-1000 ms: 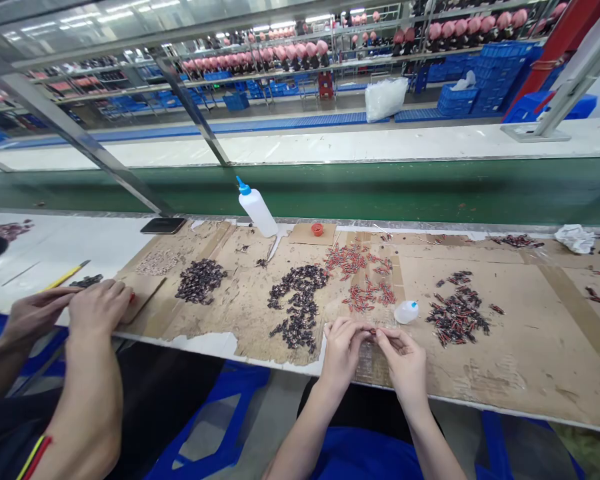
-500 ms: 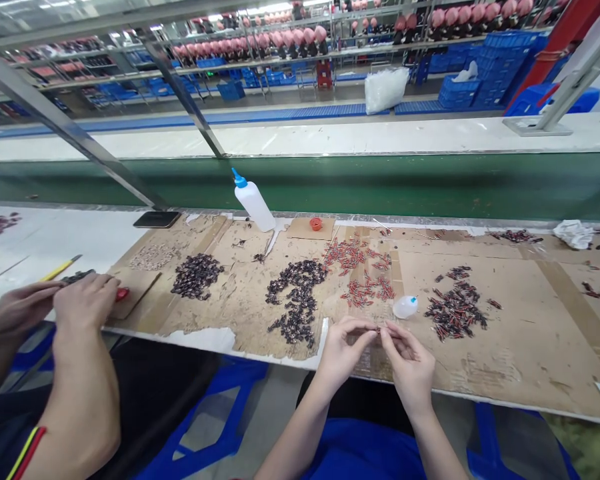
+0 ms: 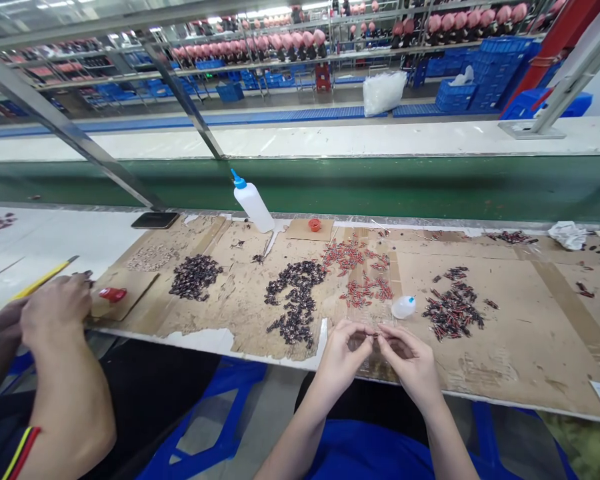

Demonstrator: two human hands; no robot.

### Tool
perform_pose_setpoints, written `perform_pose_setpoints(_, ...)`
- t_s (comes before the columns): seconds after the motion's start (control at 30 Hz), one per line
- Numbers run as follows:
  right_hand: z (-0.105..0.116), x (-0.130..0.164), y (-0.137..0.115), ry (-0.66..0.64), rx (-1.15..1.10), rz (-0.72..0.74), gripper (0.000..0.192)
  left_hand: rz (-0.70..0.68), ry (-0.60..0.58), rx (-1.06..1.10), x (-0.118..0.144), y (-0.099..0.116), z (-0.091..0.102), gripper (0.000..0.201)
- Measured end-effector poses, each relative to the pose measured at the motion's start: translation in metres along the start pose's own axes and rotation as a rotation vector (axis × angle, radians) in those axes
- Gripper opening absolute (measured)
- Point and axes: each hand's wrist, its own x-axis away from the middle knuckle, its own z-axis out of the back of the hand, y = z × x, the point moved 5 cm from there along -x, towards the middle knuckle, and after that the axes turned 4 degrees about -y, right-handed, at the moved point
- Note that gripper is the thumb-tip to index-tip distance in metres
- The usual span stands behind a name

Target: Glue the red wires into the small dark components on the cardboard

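Cardboard [image 3: 505,333] patched with tape covers a white bench before a green conveyor [image 3: 380,187].
Near its front edge, left hand [image 3: 343,353] and right hand [image 3: 413,360] pinch one tiny part [image 3: 375,335]; shelving racks stand beyond.

Single head-worn view, forward and down, close over cardboard-covered bench [image 3: 505,347].

Part pinched between fingers [image 3: 367,333] too small to identify; co-worker's torso cut off.
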Motion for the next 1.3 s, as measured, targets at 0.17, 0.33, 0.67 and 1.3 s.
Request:
perform_pose_setpoints(0.17,-0.002,-0.002,0.002,0.034,-0.024,0.018,0.029,0.021,0.013,-0.098,0.001,0.001,-0.001,0.011)
perform_pose_setpoints(0.33,-0.001,-0.003,-0.001,0.017,0.042,0.094,0.022,0.041,-0.007,-0.085,0.001,-0.004,-0.007,0.01)
perform_pose_setpoints(0.67,0.067,0.001,-0.02,0.313,0.397,0.274,0.015,-0.033,0.034,-0.378,-0.005,0.004,0.017,0.031)
perform_pose_setpoints(1.3,0.042,-0.032,0.0,0.16,0.798,0.39,0.032,0.116,0.125,-0.81,-0.01,-0.019,0.083,0.017)
